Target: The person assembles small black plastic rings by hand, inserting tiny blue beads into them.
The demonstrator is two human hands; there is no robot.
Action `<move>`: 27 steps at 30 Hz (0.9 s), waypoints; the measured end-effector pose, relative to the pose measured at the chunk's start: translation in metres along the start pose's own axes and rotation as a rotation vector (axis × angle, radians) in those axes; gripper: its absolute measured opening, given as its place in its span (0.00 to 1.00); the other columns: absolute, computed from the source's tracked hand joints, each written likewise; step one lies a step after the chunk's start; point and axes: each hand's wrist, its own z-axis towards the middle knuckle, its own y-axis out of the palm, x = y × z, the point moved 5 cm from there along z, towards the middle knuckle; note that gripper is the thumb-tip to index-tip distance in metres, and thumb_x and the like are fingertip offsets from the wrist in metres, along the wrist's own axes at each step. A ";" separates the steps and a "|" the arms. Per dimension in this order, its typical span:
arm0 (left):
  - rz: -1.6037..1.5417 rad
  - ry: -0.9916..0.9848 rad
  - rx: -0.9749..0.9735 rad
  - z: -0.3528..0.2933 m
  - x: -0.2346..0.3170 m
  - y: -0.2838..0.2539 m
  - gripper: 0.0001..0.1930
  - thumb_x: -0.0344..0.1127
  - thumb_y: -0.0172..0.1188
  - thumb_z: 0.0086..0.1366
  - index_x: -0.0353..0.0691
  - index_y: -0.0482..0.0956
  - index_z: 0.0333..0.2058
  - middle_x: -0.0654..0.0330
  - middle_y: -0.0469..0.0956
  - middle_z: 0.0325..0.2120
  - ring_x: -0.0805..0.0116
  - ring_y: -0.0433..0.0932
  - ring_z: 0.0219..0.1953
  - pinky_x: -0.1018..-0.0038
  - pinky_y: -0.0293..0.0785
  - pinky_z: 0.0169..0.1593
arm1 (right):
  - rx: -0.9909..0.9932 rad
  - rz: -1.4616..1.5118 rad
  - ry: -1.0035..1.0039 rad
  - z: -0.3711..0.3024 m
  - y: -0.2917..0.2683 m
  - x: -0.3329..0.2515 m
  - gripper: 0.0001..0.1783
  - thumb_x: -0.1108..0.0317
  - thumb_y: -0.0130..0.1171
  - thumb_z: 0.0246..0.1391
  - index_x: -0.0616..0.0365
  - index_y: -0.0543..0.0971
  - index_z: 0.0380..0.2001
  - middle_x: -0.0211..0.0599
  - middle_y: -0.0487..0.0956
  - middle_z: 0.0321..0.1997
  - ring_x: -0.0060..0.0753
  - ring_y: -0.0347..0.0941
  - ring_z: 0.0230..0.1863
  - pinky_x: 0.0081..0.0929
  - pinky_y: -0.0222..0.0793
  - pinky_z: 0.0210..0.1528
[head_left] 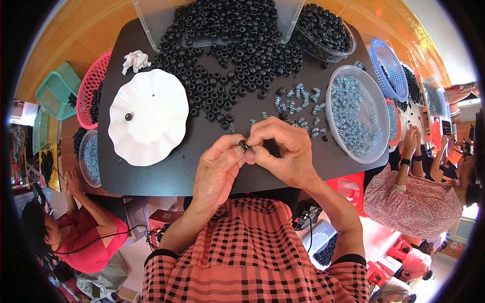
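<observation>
Above the near edge of the dark table (pixel 151 182), my two hands meet fingertip to fingertip. My left hand (pixel 217 164) pinches a small glossy black bead-like piece (pixel 243 145) between thumb and forefinger. Curled close against it, my right hand (pixel 283 151) has thumb and forefinger pressed together; whatever lies between them is hidden. Black hollow round pieces (pixel 252 70) are heaped beyond my hands. Small blue-grey coils (pixel 300 96) lie scattered to the right. A white scalloped plate (pixel 136 146) on the left bears one black piece (pixel 128 116) and a tiny dark speck.
A clear bin (pixel 146 25) tipped toward me spills black pieces. Right of it stand a clear bowl of black pieces (pixel 326 30) and a clear tub (pixel 331 116) of coils. Crumpled tissue (pixel 136 61) lies behind the plate. People sit left (pixel 96 237) and right (pixel 414 202).
</observation>
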 end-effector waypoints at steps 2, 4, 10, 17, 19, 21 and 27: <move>0.007 0.014 0.003 0.000 0.000 0.000 0.10 0.28 0.49 0.69 0.32 0.74 0.46 0.57 0.78 0.36 0.70 0.76 0.40 0.72 0.71 0.51 | 0.029 0.022 -0.010 -0.004 0.000 0.002 0.11 0.89 0.55 0.44 0.67 0.77 0.32 0.40 0.76 0.36 0.24 0.75 0.29 0.21 0.75 0.32; 0.022 0.028 -0.003 0.000 0.001 0.000 0.10 0.27 0.49 0.69 0.32 0.75 0.45 0.58 0.78 0.35 0.70 0.76 0.40 0.72 0.71 0.51 | 0.059 0.044 -0.019 -0.007 0.000 0.006 0.11 0.88 0.55 0.44 0.66 0.77 0.32 0.40 0.76 0.36 0.23 0.76 0.29 0.21 0.75 0.32; 0.123 0.063 0.018 -0.002 0.001 0.000 0.09 0.25 0.50 0.68 0.31 0.74 0.45 0.57 0.78 0.36 0.71 0.76 0.40 0.74 0.72 0.50 | 0.066 0.107 0.077 -0.013 0.000 0.018 0.12 0.88 0.56 0.44 0.65 0.79 0.33 0.39 0.76 0.37 0.22 0.75 0.32 0.19 0.74 0.33; 0.154 0.076 0.016 0.000 -0.001 0.001 0.09 0.24 0.51 0.68 0.30 0.75 0.45 0.58 0.78 0.34 0.72 0.76 0.39 0.75 0.73 0.49 | 0.075 0.094 0.038 -0.013 -0.001 0.015 0.12 0.88 0.56 0.44 0.64 0.80 0.33 0.39 0.76 0.37 0.22 0.75 0.33 0.19 0.75 0.33; 0.196 0.093 0.013 0.000 -0.001 0.000 0.09 0.24 0.52 0.67 0.30 0.75 0.45 0.59 0.78 0.34 0.73 0.76 0.38 0.76 0.73 0.48 | 0.072 0.088 0.041 -0.013 -0.001 0.015 0.12 0.87 0.57 0.44 0.64 0.80 0.33 0.39 0.76 0.37 0.22 0.75 0.33 0.19 0.74 0.33; 0.240 0.090 0.027 0.001 -0.003 0.001 0.09 0.24 0.52 0.67 0.30 0.75 0.45 0.59 0.79 0.33 0.73 0.76 0.38 0.76 0.73 0.48 | 0.065 0.126 0.055 -0.013 0.000 0.017 0.12 0.87 0.57 0.44 0.64 0.80 0.33 0.39 0.76 0.37 0.22 0.75 0.33 0.18 0.74 0.32; 0.179 0.067 -0.002 0.004 -0.003 -0.002 0.10 0.25 0.51 0.68 0.30 0.75 0.45 0.59 0.78 0.34 0.73 0.76 0.38 0.76 0.72 0.48 | 0.051 0.053 0.063 -0.009 0.000 0.013 0.09 0.84 0.59 0.47 0.64 0.80 0.34 0.38 0.77 0.36 0.22 0.75 0.33 0.19 0.74 0.32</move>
